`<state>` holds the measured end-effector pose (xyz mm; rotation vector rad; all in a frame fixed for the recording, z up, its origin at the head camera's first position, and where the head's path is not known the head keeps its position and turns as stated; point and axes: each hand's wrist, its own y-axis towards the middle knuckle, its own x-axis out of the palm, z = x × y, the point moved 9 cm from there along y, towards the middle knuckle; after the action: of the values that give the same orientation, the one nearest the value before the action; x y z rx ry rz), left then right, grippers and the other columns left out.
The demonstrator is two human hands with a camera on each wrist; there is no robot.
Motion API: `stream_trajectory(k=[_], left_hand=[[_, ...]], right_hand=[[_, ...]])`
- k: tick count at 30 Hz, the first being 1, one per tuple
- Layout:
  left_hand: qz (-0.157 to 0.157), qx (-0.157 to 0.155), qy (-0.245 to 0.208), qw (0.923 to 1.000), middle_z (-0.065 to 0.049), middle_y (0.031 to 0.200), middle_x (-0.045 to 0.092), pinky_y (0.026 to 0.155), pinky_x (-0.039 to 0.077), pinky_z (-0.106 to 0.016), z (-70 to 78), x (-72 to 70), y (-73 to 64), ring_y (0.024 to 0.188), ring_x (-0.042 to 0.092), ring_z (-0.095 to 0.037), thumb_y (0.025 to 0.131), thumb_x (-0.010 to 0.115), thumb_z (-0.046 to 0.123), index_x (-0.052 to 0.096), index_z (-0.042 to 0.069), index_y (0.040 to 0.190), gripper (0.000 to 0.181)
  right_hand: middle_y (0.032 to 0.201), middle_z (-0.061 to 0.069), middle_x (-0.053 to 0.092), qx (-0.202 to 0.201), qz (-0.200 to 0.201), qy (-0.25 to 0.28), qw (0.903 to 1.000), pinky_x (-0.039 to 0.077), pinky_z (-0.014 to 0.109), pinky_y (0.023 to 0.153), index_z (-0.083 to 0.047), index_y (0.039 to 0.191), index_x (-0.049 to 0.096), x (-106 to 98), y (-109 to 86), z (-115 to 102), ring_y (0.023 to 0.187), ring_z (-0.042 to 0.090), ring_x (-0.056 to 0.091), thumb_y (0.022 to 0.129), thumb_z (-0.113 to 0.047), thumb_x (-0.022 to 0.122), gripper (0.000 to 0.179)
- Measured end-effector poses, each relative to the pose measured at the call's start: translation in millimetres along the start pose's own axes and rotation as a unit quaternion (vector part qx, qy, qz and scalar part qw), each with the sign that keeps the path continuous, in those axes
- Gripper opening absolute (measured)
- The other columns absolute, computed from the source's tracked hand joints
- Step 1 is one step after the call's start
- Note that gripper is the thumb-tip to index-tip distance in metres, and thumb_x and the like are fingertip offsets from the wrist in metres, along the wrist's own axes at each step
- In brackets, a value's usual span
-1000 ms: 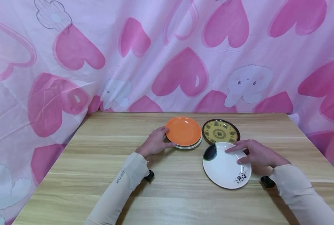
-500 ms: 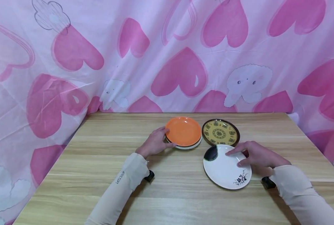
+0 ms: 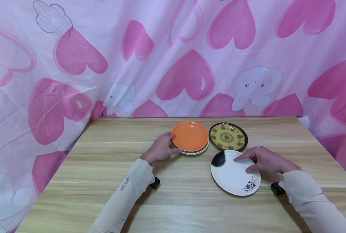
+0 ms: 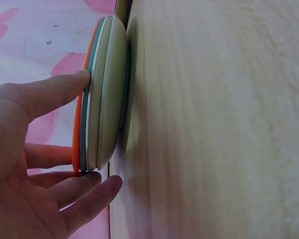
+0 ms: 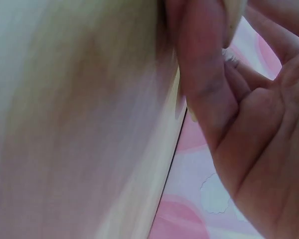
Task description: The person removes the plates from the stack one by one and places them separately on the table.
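Note:
A stack of plates with an orange plate [image 3: 189, 136] on top stands near the back of the table. My left hand [image 3: 159, 148] touches its left edge, thumb on the near rim and fingers spread round the side. The left wrist view shows green and cream plates [image 4: 108, 99] under the orange one. My right hand [image 3: 268, 160] grips a white plate [image 3: 234, 181] with a dark patch and a black flower print by its right side, thumb and index finger on top and other fingers hidden below. A yellow patterned plate [image 3: 227, 137] with a dark rim lies behind it.
The wooden table [image 3: 173, 207] ends at the back against a pink curtain [image 3: 187, 77] with hearts. Black wrist straps [image 3: 154, 183] show below the light sleeves.
The white plate's far edge has dropped slightly toward me, uncovering a little more of the yellow plate. My left hand and the orange-topped stack have stayed in place.

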<state>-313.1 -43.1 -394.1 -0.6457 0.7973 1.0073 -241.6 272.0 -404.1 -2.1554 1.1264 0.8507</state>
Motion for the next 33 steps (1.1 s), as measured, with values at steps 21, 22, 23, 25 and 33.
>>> stream_trajectory(k=[21, 22, 23, 25, 33], left_hand=[[0.003, 0.028, 0.006, 0.9996, -0.016, 0.160, 0.039, 0.125, 0.032, -0.046, 0.5, -2.7, -5.6, 0.149, 0.037, -0.033, 0.089, 0.075, 0.040, 0.044, 0.002, 0.149, 0.078], [0.002, 0.029, 0.006, 0.9996, -0.016, 0.160, 0.039, 0.125, 0.032, -0.046, 1.0, -3.1, -6.0, 0.149, 0.037, -0.033, 0.089, 0.075, 0.040, 0.044, 0.002, 0.150, 0.078], [0.002, 0.031, 0.008, 0.9995, -0.017, 0.160, 0.039, 0.125, 0.032, -0.046, 1.3, -3.4, -6.1, 0.149, 0.037, -0.033, 0.089, 0.075, 0.041, 0.044, 0.001, 0.149, 0.078], [0.001, 0.033, 0.012, 0.9994, -0.017, 0.160, 0.039, 0.125, 0.032, -0.046, 2.0, -4.2, -6.6, 0.149, 0.037, -0.033, 0.090, 0.075, 0.041, 0.044, 0.001, 0.150, 0.079], [-0.001, 0.050, 0.029, 0.9984, -0.016, 0.159, 0.041, 0.124, 0.033, -0.045, 3.5, -2.9, -6.5, 0.148, 0.039, -0.032, 0.089, 0.075, 0.042, 0.044, 0.002, 0.149, 0.078]], right_hand=[[0.096, 0.002, 0.064, 0.018, 0.015, -0.034, 0.9991, 0.043, 0.017, 0.069, -0.017, 0.120, 0.075, -2.0, -4.8, -13.9, 0.083, 0.010, 0.048, 0.076, -0.011, 0.084, 0.044], [0.094, 0.002, 0.062, 0.018, 0.016, -0.036, 0.9991, 0.042, 0.017, 0.068, -0.017, 0.120, 0.075, -2.0, -4.9, -14.8, 0.082, 0.010, 0.047, 0.076, -0.011, 0.084, 0.045], [0.092, 0.002, 0.061, 0.026, 0.016, -0.035, 0.9989, 0.041, 0.018, 0.066, -0.018, 0.120, 0.075, -2.2, -5.3, -14.4, 0.081, 0.010, 0.046, 0.076, -0.011, 0.084, 0.045], [0.089, 0.002, 0.058, 0.033, 0.017, -0.035, 0.9987, 0.040, 0.018, 0.064, -0.018, 0.120, 0.075, -2.9, -5.7, -14.5, 0.080, 0.011, 0.045, 0.076, -0.010, 0.084, 0.046], [0.091, 0.000, 0.061, 0.035, 0.018, -0.066, 0.9971, 0.038, 0.019, 0.066, -0.022, 0.117, 0.076, -3.7, -5.3, -14.7, 0.081, 0.013, 0.044, 0.075, -0.011, 0.085, 0.045]])
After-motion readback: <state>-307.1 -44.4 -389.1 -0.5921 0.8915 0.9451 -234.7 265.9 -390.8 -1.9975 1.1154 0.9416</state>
